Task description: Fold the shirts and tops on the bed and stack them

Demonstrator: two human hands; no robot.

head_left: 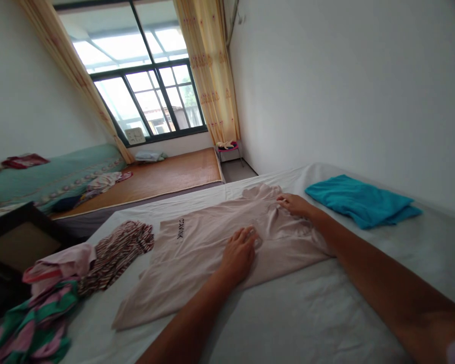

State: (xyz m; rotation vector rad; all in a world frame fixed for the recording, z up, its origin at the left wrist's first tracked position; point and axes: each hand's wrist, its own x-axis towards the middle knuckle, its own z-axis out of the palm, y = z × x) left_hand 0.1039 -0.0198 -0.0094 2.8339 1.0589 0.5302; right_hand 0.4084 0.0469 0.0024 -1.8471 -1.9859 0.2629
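A pale pink shirt (205, 247) with dark lettering lies spread across the white bed sheet (288, 313). Its collar end and sleeves are wrinkled and bunched toward the right. My left hand (240, 255) rests on the middle of the shirt, palm down, fingers loosely stretched over the cloth. Farther right, my right hand (298, 206) touches the creased far part of the shirt with its fingers extended. A folded turquoise garment (364, 201) lies on the sheet beyond my right forearm.
At the left edge are a striped garment (121, 253), a light pink garment (64, 265) and a green-and-pink one (41, 323). A dark chair-like object (26, 242) stands beside the bed. Behind are a brown mat-covered bed (174, 172) and a window (147, 96); a white wall (345, 91) borders the right.
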